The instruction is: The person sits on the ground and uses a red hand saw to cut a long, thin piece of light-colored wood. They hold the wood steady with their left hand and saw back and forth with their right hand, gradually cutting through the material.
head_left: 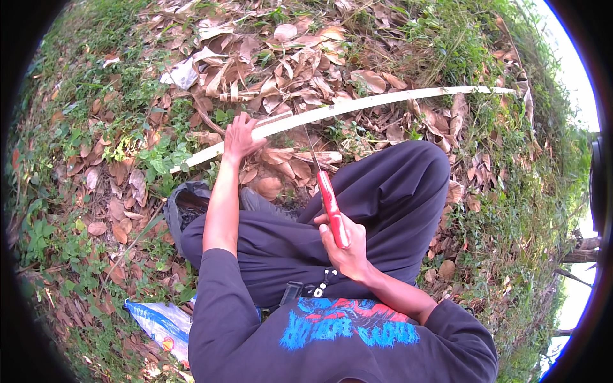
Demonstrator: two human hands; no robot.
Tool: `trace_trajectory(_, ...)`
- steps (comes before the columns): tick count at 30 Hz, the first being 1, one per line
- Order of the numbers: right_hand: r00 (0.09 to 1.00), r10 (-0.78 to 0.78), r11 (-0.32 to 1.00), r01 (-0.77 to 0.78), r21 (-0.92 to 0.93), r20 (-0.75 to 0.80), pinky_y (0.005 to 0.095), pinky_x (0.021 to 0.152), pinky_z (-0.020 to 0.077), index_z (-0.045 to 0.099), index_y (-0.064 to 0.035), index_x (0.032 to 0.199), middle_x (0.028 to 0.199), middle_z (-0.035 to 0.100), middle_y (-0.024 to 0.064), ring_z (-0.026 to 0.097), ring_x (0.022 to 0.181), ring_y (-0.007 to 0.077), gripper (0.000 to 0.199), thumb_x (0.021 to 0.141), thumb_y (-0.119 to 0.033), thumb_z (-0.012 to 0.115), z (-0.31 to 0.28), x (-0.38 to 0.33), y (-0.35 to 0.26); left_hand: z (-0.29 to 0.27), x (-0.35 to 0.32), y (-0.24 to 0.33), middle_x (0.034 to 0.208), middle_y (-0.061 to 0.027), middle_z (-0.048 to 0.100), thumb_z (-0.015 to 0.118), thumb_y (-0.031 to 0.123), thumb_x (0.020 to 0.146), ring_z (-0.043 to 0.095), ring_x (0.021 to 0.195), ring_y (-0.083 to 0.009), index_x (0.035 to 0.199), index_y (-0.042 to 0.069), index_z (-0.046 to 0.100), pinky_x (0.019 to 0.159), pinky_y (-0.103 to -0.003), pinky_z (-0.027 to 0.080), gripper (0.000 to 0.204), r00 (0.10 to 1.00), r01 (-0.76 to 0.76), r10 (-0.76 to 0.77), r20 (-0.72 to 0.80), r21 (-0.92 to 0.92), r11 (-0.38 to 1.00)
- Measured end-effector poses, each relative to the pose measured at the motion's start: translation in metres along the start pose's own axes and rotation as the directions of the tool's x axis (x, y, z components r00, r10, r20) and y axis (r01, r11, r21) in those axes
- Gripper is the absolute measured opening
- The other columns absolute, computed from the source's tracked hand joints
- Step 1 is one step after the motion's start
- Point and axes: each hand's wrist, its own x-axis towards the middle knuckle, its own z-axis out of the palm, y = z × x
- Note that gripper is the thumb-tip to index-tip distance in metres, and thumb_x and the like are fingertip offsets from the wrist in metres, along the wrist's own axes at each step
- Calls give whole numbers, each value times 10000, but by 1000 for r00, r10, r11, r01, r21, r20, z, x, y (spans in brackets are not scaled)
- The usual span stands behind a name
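A long, pale, slightly curved strip of split wood or bamboo (377, 100) lies across in front of my crossed legs. Near its left part my left hand (240, 136) grips it, fingers bent over it. My right hand (348, 247) is closed round the red handle of a knife (331, 205), held over my lap. The knife's thin blade points away from me, and its tip reaches the near edge of the strip, though I cannot tell if they touch. Shorter pale pieces (319, 156) lie on the leaves just beyond my legs.
Dry brown leaves (281, 64) and peeled shavings cover the ground ahead. Green grass and weeds (498, 255) grow on both sides. A dark plastic bag (185, 204) sits by my left knee, and a blue and white printed bag (163, 325) lies at my left side.
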Motion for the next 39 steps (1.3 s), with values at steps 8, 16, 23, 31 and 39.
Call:
trace_trajectory(8, 998, -52, 994, 49, -100, -29, 273, 542, 473, 656, 2, 1032, 630, 582, 60, 583, 531, 108, 125, 915, -34, 630, 17, 13, 14, 6, 1, -1, 1079, -72, 583, 778, 426, 688, 563, 1066, -270, 1112, 115, 683, 874, -434, 492, 535, 1000, 5, -5, 15, -4, 1000)
trace_trajectory(16, 998, -15, 990, 7, -138, -57, 273, 534, 462, 667, -13, 1043, 610, 569, 45, 568, 521, 104, 142, 910, -41, 629, 24, 4, 22, 3, 2, -2, 1056, -80, 598, 780, 426, 691, 573, 1038, -277, 1086, 98, 690, 878, -433, 505, 522, 1000, 19, -18, 25, -41, 999)
trace_trajectory(23, 998, -29, 988, 21, -154, -47, 246, 510, 405, 677, -2, 1030, 585, 515, -1, 486, 511, 52, 136, 914, -42, 619, 26, 1, 22, 1, 4, -2, 1052, -97, 598, 753, 409, 701, 589, 1018, -296, 1115, 74, 662, 872, -434, 518, 540, 999, 16, -14, 35, -54, 998)
trace_trajectory(31, 999, 40, 999, -41, -3, -36, 242, 509, 425, 668, 17, 1043, 593, 557, 2, 542, 510, 61, 141, 925, -42, 616, 5, -3, 13, -10, 14, -5, 939, -125, 633, 671, 354, 774, 644, 889, -360, 1053, 129, 694, 833, -448, 515, 358, 990, 37, -21, 138, -112, 993)
trace_trajectory(39, 996, -35, 999, 38, 39, -84, 212, 507, 394, 656, 41, 1064, 594, 537, -24, 482, 525, 21, 156, 939, -23, 590, -8, -3, -7, -16, 12, -11, 1036, -167, 694, 730, 382, 771, 658, 998, -350, 1118, 137, 748, 867, -425, 521, 424, 976, 91, -16, 217, -342, 935)
